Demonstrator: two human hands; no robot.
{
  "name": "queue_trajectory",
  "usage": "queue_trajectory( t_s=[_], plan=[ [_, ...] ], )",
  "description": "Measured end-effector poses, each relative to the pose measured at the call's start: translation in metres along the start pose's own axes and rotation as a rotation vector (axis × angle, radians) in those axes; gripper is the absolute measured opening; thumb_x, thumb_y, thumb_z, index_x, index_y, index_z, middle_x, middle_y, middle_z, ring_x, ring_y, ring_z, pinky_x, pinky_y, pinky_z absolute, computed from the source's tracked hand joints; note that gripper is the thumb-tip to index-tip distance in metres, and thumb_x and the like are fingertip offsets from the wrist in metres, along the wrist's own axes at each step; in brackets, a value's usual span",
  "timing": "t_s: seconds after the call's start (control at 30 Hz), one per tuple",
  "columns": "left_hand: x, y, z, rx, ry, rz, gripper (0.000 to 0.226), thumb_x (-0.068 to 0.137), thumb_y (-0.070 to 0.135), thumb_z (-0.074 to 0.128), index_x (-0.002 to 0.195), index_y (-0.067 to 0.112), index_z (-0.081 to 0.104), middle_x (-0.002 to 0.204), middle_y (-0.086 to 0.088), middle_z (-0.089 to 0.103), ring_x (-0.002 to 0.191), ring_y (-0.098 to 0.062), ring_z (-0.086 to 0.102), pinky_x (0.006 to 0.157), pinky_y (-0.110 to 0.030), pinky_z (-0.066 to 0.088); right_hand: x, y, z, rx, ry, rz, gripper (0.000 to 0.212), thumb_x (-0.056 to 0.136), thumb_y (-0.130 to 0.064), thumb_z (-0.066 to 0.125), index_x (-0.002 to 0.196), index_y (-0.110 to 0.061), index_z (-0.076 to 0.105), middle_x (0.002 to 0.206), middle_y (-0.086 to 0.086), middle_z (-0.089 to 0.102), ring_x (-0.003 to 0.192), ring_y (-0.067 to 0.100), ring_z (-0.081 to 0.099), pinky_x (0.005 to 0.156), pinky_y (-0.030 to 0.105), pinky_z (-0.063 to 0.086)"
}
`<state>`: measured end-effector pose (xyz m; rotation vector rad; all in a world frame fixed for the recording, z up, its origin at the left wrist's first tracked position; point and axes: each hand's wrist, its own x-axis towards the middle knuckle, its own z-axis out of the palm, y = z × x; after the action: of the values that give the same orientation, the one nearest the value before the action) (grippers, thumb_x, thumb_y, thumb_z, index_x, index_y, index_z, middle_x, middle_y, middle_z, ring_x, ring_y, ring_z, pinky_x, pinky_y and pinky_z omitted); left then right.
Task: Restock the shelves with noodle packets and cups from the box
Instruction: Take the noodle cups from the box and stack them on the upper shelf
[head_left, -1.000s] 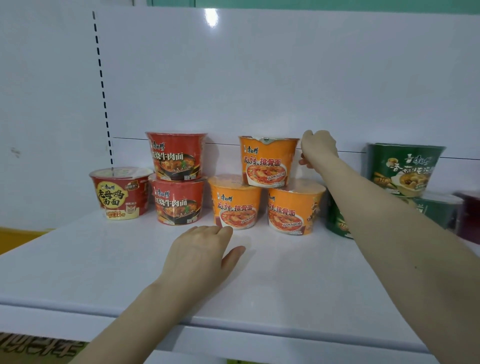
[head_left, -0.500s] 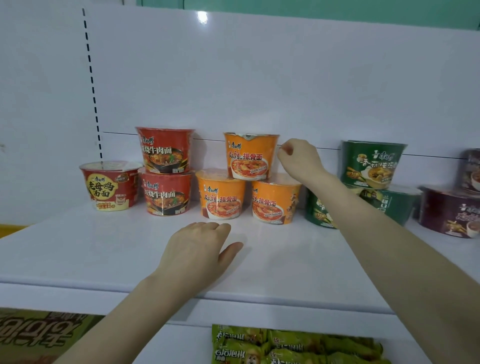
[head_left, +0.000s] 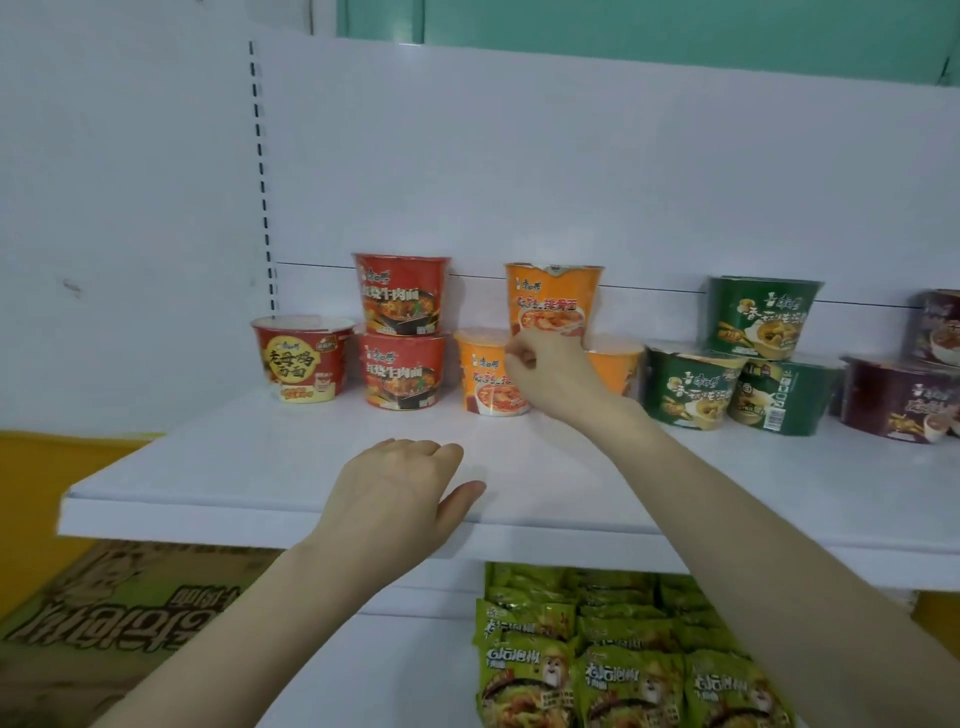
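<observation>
1. A white shelf (head_left: 249, 467) carries rows of instant noodle cups along its back wall.
2. At the far left stands a red cup (head_left: 301, 358) with a yellow label reading 老母鸡汤面.
3. At its 3 o'clock is a red stack: the top red cup (head_left: 400, 293) sits on the bottom red cup (head_left: 402, 371). Both are printed 红烧牛肉面.
4. Next come three orange cups. The top orange cup (head_left: 553, 296), marked 排骨面, rests across the lower left orange cup (head_left: 483, 374) and the lower right orange cup (head_left: 615, 366).
5. The right hand (head_left: 550, 379) is in front of these cups, where the top one meets the lower left one. Its fingers are curled inward. I cannot tell whether they pinch a cup.
6. The left hand (head_left: 400, 493) lies palm down near the shelf's front edge at 6 o'clock of the red stack. Its thumb is spread and it holds nothing.
7. At 3 o'clock of the orange cups are green cups (head_left: 761, 317), one over two. One shows the brand 康师傅, and 香菇 is partly legible.
8. Dark purple cups (head_left: 898, 400) sit at the right edge, their print blurred.
9. On the shelf below, at 5 o'clock, lie green noodle packets (head_left: 623, 675).
10. At 7 o'clock is a cardboard box (head_left: 119, 613) with upside-down, unreadable lettering.
</observation>
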<state>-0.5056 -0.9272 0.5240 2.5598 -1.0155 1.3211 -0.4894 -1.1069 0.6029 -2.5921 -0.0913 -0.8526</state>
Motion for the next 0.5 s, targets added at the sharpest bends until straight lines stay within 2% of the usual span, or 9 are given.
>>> queue_trajectory(
  t_s=[0.1,0.27,0.33,0.4,0.43,0.5],
  plan=[
    [-0.025,-0.035,-0.017,0.007,-0.034,-0.016,0.048,0.081,0.05,0.032,0.063,0.018,0.065,0.049,0.007,0.058,0.042,-0.014,0.056,0.034,-0.022,0.033,-0.008,-0.032,0.024,0.018,-0.016,0.007,0.022,0.091,-0.014,0.046,0.101,-0.003,0.063,0.101,0.013,0.068,0.095,0.028,0.061,0.083,0.038,0.05],
    [-0.061,-0.095,-0.038,0.023,-0.074,-0.048,0.051,0.081,0.051,0.032,0.065,0.016,0.066,0.052,0.004,0.062,0.044,-0.015,0.058,0.032,-0.027,0.044,-0.015,-0.082,0.061,0.035,-0.06,0.02,0.022,0.091,-0.016,0.048,0.104,-0.005,0.062,0.106,0.012,0.066,0.099,0.029,0.06,0.085,0.041,0.05],
    [-0.069,-0.117,-0.043,0.035,-0.094,-0.063,0.052,0.082,0.052,0.031,0.066,0.017,0.066,0.052,0.005,0.062,0.044,-0.014,0.059,0.029,-0.025,0.04,-0.013,-0.099,0.072,0.041,-0.068,0.024,0.021,0.091,-0.017,0.049,0.104,-0.005,0.061,0.106,0.012,0.066,0.098,0.029,0.06,0.085,0.042,0.05],
    [-0.071,-0.137,-0.045,0.087,-0.098,-0.067,0.052,0.081,0.051,0.03,0.064,0.018,0.066,0.05,0.006,0.06,0.041,-0.012,0.057,0.028,-0.019,0.028,-0.007,-0.113,0.082,0.031,-0.082,0.03,0.021,0.092,-0.018,0.049,0.105,-0.007,0.061,0.107,0.012,0.066,0.099,0.028,0.059,0.087,0.041,0.05],
    [-0.07,-0.143,-0.048,0.107,-0.094,-0.063,0.052,0.081,0.051,0.03,0.064,0.017,0.066,0.05,0.006,0.06,0.041,-0.012,0.057,0.029,-0.018,0.028,-0.004,-0.117,0.084,0.021,-0.087,0.028,0.022,0.092,-0.018,0.049,0.106,-0.006,0.06,0.108,0.012,0.065,0.099,0.028,0.059,0.088,0.041,0.049],
    [-0.068,-0.159,-0.048,0.074,-0.101,-0.059,0.055,0.084,0.051,0.029,0.072,0.014,0.068,0.057,0.003,0.064,0.048,-0.015,0.061,0.035,-0.024,0.036,0.007,-0.128,0.093,0.013,-0.089,0.015,0.023,0.092,-0.017,0.048,0.109,-0.005,0.06,0.109,0.012,0.065,0.101,0.028,0.059,0.088,0.041,0.049]
  ],
)
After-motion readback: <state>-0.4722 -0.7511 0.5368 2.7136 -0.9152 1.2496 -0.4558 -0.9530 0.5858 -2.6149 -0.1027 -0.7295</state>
